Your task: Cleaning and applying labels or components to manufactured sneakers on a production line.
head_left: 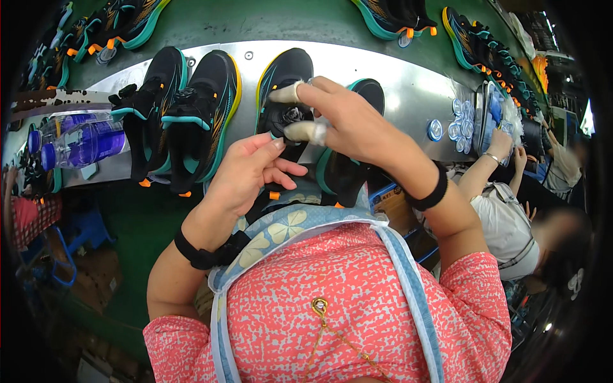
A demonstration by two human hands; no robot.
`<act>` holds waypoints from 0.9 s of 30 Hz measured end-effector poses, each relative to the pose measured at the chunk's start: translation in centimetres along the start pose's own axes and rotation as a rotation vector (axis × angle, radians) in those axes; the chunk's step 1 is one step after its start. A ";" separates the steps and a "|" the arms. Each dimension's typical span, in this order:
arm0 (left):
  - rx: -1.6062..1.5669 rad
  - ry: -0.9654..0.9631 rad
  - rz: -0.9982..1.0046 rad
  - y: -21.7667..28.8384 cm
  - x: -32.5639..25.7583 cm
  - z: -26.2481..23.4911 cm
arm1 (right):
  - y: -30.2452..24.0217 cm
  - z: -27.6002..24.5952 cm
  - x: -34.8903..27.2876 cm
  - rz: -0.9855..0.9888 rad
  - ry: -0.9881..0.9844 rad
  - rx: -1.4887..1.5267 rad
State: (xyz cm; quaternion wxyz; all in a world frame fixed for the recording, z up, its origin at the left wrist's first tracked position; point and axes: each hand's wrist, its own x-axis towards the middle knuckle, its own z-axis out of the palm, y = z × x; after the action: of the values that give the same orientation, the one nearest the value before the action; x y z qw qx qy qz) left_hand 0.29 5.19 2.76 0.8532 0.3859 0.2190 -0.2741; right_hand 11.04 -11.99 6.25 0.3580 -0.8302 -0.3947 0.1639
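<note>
A black sports shoe with a yellow-and-teal sole lies on the metal work ledge right in front of me. My right hand, with white tape on the thumb and a finger, pinches the round dial on the shoe's tongue. Just below it, my left hand steadies the shoe's heel end with fingers curled. A second black shoe with a teal sole lies under my right wrist. Both wrists wear black bands.
Two more black shoes lie to the left on the ledge, beside purple plastic bottles. A green conveyor carries further shoes behind. At right, another person handles small round parts.
</note>
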 end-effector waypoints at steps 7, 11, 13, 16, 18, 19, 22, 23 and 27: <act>-0.066 -0.011 0.031 -0.6 -0.2 0.8 | 0.2 1.8 -1.2 0.014 0.060 -0.314; -0.007 -0.011 0.014 -0.6 0.3 0.5 | 0.6 0.2 -0.6 -0.086 0.045 -0.180; 0.031 -0.023 0.011 -1.0 0.3 0.5 | 0.1 -0.1 -1.0 -0.030 -0.025 -0.051; 0.052 0.005 0.032 -1.3 0.5 0.8 | 0.5 2.3 -1.7 -0.085 0.170 -0.150; 0.066 0.006 0.034 -1.2 0.5 0.8 | 0.0 3.1 -1.8 -0.004 0.183 -0.181; 0.078 0.009 0.037 -1.2 0.5 0.7 | -0.2 3.2 -1.8 0.075 0.194 -0.210; 0.075 0.001 0.043 -1.1 0.3 0.8 | 0.5 2.5 -1.7 0.035 0.151 -0.193; 0.077 -0.001 0.049 -1.1 0.3 0.7 | 1.0 2.1 -1.7 -0.027 0.131 -0.115; 0.061 -0.028 0.046 -1.1 0.4 0.7 | 0.5 -0.5 -1.0 0.054 -0.117 -0.007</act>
State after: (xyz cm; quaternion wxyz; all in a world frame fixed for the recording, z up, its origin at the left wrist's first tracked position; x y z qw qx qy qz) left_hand -0.03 3.90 2.39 0.8500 0.4130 0.1896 -0.2664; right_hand 10.95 -13.22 6.28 0.3269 -0.8307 -0.3931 0.2203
